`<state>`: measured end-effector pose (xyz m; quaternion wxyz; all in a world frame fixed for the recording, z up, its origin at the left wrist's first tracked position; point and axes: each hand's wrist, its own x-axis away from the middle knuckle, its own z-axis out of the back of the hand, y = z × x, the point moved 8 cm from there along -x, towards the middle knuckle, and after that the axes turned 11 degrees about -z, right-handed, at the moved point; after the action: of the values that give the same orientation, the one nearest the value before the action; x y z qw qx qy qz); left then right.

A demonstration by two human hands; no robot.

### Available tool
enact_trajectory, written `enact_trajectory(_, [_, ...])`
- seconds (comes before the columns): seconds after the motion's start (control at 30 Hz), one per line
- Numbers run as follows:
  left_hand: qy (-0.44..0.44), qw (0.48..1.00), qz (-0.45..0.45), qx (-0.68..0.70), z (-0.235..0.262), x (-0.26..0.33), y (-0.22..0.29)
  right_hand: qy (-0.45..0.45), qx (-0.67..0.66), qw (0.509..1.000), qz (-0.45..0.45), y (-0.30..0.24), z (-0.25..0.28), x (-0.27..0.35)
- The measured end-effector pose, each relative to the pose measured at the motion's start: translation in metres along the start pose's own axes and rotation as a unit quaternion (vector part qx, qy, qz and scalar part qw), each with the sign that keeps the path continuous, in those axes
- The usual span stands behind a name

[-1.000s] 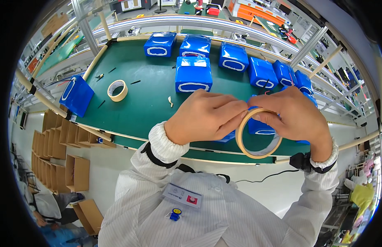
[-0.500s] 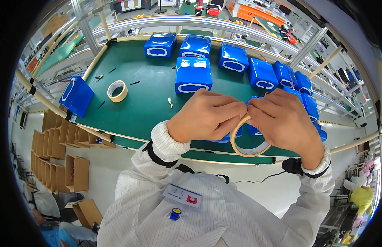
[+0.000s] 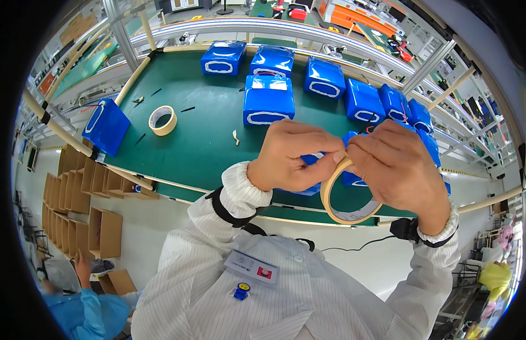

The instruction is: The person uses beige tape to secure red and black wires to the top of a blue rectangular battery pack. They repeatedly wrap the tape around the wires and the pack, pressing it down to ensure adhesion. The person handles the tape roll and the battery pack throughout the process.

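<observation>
A roll of masking tape (image 3: 327, 195) hangs upright between my hands above the table's near edge. My right hand (image 3: 397, 167) grips its upper right side, fingers bent round the rim. My left hand (image 3: 299, 154) pinches at the top of the roll, thumb and forefinger pressed together beside the right fingertips; whether a loose tape end lies between them is hidden. Behind and below the hands lie blue-wrapped battery packs (image 3: 354, 180), partly covered by them. Another blue battery pack (image 3: 268, 97) with a white oval outline on its side stands just beyond my left hand.
More blue packs line the green table's (image 3: 189, 147) back and right. A second tape roll (image 3: 162, 120), black scraps (image 3: 188, 109) and a white scrap (image 3: 235, 137) lie left. One pack (image 3: 106, 127) leans at the left edge. Cardboard boxes (image 3: 105, 232) and a person in blue (image 3: 93, 311) are lower left.
Both hands and the tape roll have shifted slightly right, and the roll sits a little lower. At the lower left, the person in blue has moved and raised a hand.
</observation>
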<state>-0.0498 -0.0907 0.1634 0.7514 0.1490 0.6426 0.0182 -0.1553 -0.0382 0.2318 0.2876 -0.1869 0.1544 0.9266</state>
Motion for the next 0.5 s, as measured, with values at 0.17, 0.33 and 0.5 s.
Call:
enact_trajectory(0.17, [-0.025, 0.998, 0.042, 0.048, -0.001, -0.004, -0.005, 0.000, 0.006, 1.000, 0.003, 0.001, 0.000, 0.000])
enact_trajectory(0.33, [0.016, 0.986, 0.121, 0.110, 0.000, 0.003, -0.016, 0.011, 0.003, 1.000, -0.007, -0.004, -0.001, -0.001])
enact_trajectory(0.5, [0.041, 0.965, 0.178, 0.186, -0.001, 0.011, -0.023, 0.009, -0.003, 0.998, -0.055, 0.000, 0.005, 0.004])
